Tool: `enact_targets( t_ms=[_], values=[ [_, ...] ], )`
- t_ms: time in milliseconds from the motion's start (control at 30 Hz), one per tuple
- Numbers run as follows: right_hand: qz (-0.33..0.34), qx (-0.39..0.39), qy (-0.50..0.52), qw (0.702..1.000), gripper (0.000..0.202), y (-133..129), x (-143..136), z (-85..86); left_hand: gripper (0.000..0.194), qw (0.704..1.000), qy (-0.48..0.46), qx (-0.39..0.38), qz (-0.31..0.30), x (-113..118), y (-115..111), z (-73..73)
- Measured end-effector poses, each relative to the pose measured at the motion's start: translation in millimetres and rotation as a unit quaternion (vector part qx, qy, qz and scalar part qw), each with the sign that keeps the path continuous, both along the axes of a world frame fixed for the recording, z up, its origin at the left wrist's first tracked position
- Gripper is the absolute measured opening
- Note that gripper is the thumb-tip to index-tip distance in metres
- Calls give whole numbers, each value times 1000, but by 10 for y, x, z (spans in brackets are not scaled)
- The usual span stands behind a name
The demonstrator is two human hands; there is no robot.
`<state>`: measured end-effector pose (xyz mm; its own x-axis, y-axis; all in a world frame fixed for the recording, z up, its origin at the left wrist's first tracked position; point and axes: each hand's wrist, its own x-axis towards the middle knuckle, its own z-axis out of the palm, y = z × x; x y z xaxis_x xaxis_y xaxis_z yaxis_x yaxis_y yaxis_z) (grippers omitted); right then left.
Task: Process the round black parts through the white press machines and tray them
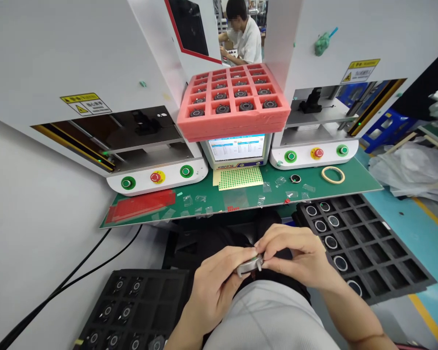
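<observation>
A small grey metal watch case (249,266) with short lugs is held in front of my body, above my lap. My left hand (219,277) grips it from the left, thumb below and fingers on top. From the right, my right hand (295,253) pinches its edge with thumb and fingertips. The fingers cover much of the upper face, so its details are hidden. Ahead on the green bench lies a dark round ring-shaped part (295,179), apart from both hands.
Two press machines with buttons flank a screen (237,147), and a pink foam tray (233,124) of round parts sits above it. Black trays stand at lower left (160,304) and right (383,238). Plastic film scraps, a tape roll (333,175) and red sheets (142,206) lie on the bench (204,197).
</observation>
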<state>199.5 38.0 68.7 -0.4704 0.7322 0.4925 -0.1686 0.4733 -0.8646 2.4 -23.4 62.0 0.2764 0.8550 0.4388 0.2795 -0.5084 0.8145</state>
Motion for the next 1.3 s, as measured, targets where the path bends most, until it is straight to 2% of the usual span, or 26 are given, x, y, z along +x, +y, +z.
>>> enact_targets(
  t_ms=[67, 167, 367, 533, 800, 1000, 1100, 1300],
  values=[
    [36, -5, -21, 999, 7, 39, 30, 26, 32, 1000, -6, -14, -10, 1, -3, 3],
    [55, 1, -33, 998, 8, 73, 50, 38, 33, 1000, -12, -24, -12, 3, -6, -7],
    [35, -1, 13, 999, 9, 45, 9, -65, 35, 999, -27, -13, -14, 2, 6, -21],
    [14, 1, 46, 999, 20, 28, -12, -124, 35, 1000, -19, -17, -17, -2, 29, 4],
    [20, 4, 26, 999, 13, 42, 8, -71, 33, 999, -22, -28, -16, -11, 40, -11],
    [81, 37, -58, 994, 4, 108, 64, 21, 31, 999, 8, -22, -36, -62, 29, -35],
    [52, 85, -40, 994, 4, 82, 31, 11, 30, 1000, -3, 6, -13, -59, 23, -63],
    [-61, 162, 60, 983, 14, -36, -121, -122, 30, 994, -32, 102, 38, 8, 16, -144]
  ],
)
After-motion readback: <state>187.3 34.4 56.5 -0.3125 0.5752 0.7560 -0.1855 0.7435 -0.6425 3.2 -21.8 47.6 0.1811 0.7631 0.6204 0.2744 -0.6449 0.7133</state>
